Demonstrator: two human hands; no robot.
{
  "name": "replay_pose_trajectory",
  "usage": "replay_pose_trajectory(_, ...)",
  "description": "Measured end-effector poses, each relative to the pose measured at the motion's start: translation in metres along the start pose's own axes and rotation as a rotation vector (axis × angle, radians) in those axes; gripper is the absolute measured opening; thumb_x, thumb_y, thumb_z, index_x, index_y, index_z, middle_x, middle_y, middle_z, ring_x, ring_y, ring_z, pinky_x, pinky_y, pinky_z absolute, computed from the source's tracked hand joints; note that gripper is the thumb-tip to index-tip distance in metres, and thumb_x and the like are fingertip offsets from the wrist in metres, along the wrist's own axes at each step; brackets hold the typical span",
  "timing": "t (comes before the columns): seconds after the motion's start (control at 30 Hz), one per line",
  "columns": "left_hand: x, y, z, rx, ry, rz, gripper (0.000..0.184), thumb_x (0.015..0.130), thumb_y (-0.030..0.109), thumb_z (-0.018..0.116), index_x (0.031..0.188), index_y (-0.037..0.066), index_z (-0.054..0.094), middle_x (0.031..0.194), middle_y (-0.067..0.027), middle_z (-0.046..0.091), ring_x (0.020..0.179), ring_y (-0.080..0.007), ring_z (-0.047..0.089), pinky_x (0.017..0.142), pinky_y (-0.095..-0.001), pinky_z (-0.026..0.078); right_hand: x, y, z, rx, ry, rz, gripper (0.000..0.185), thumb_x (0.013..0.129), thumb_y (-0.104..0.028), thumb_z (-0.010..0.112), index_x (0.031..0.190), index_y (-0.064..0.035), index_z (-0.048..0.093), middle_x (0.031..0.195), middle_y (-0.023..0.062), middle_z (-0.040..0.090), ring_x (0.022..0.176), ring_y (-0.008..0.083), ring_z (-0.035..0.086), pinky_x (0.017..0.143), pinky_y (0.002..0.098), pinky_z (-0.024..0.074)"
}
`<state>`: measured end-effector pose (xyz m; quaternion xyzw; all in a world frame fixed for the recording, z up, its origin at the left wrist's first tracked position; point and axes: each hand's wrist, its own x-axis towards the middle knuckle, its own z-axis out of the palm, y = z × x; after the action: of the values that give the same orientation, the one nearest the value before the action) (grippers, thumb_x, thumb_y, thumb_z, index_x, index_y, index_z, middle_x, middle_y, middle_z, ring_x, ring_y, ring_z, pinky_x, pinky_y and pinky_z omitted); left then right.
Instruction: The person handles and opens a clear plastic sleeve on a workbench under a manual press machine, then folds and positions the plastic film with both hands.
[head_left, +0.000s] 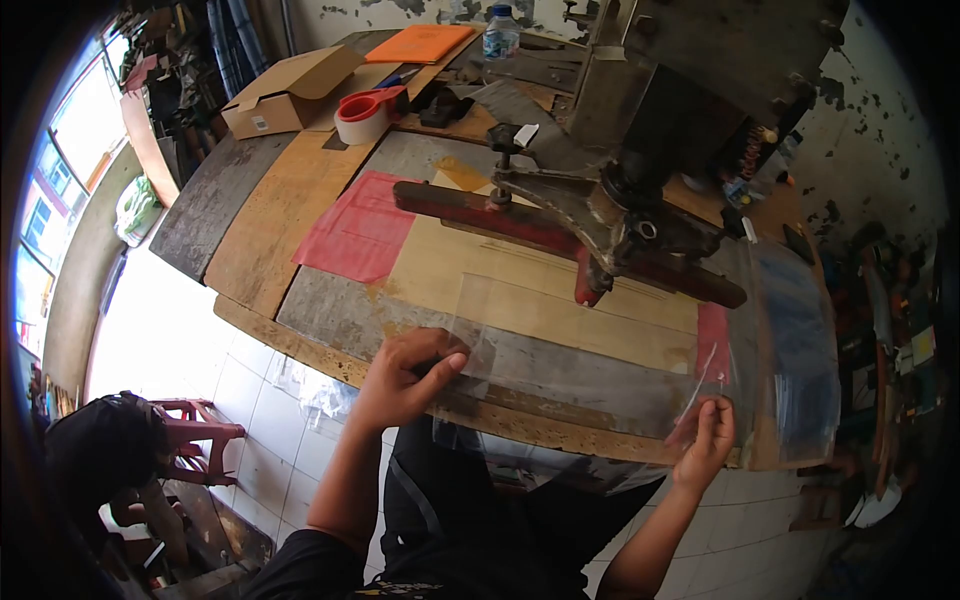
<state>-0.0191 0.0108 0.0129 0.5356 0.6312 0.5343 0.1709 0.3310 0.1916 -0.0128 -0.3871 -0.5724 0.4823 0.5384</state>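
Observation:
A clear plastic sheet (580, 385) stretches between my two hands at the front edge of the workbench, and its lower part hangs past the edge. My left hand (415, 368) is closed at the sheet's left side, thumb against curled fingers. At the right side, my right hand (706, 438) pinches the sheet's edge between thumb and fingers. Beyond the sheet, a press machine (640, 200) holds a long red bar (530, 225) over a cream-coloured pad (470, 265). Red sheeting (362, 228) shows at the pad's left end.
A cardboard box (290, 95), a tape roll (362, 118), an orange folder (420, 44) and a water bottle (501, 35) stand at the back. Stacked clear plastic sheets (803, 400) lie at the right. Another person (110, 440) sits low at the left near a red stool (200, 440).

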Motion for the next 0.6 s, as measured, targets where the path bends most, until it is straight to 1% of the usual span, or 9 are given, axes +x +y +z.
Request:
replay_pose_trajectory(0.23,0.000,0.007,-0.002,0.008,-0.024,-0.057,0.020,0.097,0.015,0.064,0.088,-0.002,0.068,0.084,-0.0131,0.069,0.080,-0.0293,0.067,0.076,-0.0379,0.050,0.002,-0.006,0.001,0.011,-0.022,0.020,0.026,0.104,-0.029,0.062,0.100,-0.0028,0.059,0.066,0.0069,0.062,0.047,0.0119,0.053,0.042,0.0251,0.0424)
replay_pose_trajectory(0.33,-0.001,0.005,-0.001,0.001,-0.003,-0.061,0.022,0.098,0.016,0.064,0.086,-0.003,0.066,0.080,-0.0126,0.066,0.078,-0.0284,0.066,0.074,-0.0370,0.050,0.002,-0.007,-0.002,0.009,-0.042,0.063,0.027,0.103,-0.030,0.063,0.100,-0.0031,0.060,0.067,0.0069,0.063,0.047,0.0116,0.054,0.043,0.0253,0.0436)
replay_pose_trajectory(0.4,-0.003,0.002,0.000,-0.018,0.073,-0.113,0.027,0.100,0.019,0.062,0.084,-0.003,0.062,0.073,-0.0101,0.060,0.069,-0.0225,0.060,0.068,-0.0346,0.046,0.001,-0.004,-0.006,0.010,-0.095,0.111,0.027,0.102,-0.030,0.066,0.100,-0.0033,0.061,0.069,0.0069,0.064,0.050,0.0116,0.057,0.046,0.0249,0.0461)
replay_pose_trajectory(0.43,-0.003,0.000,0.000,-0.021,0.071,-0.112,0.027,0.100,0.019,0.062,0.084,-0.003,0.062,0.073,-0.0101,0.060,0.069,-0.0225,0.060,0.068,-0.0346,0.046,0.001,-0.004,-0.006,0.009,-0.092,0.110,0.027,0.102,-0.030,0.066,0.100,-0.0033,0.061,0.069,0.0069,0.064,0.050,0.0116,0.057,0.046,0.0249,0.0461)
replay_pose_trajectory(0.5,-0.003,-0.004,0.003,-0.040,0.163,-0.240,0.032,0.102,0.023,0.061,0.083,-0.002,0.060,0.067,-0.0067,0.053,0.065,-0.0155,0.050,0.062,-0.0326,0.041,-0.001,-0.003,-0.007,-0.022,-0.144,0.075,0.027,0.100,-0.028,0.069,0.101,-0.0029,0.061,0.070,0.0066,0.066,0.055,0.0115,0.061,0.050,0.0244,0.0483)
replay_pose_trajectory(0.53,-0.003,-0.007,0.006,-0.056,0.195,-0.226,0.035,0.104,0.025,0.060,0.082,-0.002,0.058,0.065,-0.0047,0.048,0.065,-0.0115,0.044,0.060,-0.0317,0.039,-0.002,-0.004,-0.007,0.000,-0.156,0.073,0.025,0.098,-0.025,0.071,0.100,-0.0019,0.061,0.072,0.0064,0.066,0.061,0.0118,0.065,0.052,0.0240,0.0503)
replay_pose_trajectory(0.6,-0.002,-0.009,0.007,-0.071,0.198,-0.254,0.035,0.104,0.025,0.060,0.081,-0.002,0.058,0.065,-0.0044,0.048,0.065,-0.0109,0.044,0.060,-0.0317,0.039,-0.003,-0.003,-0.010,0.001,-0.172,0.073,0.024,0.098,-0.023,0.071,0.100,-0.0016,0.062,0.073,0.0062,0.067,0.062,0.0118,0.065,0.053,0.0241,0.0510)
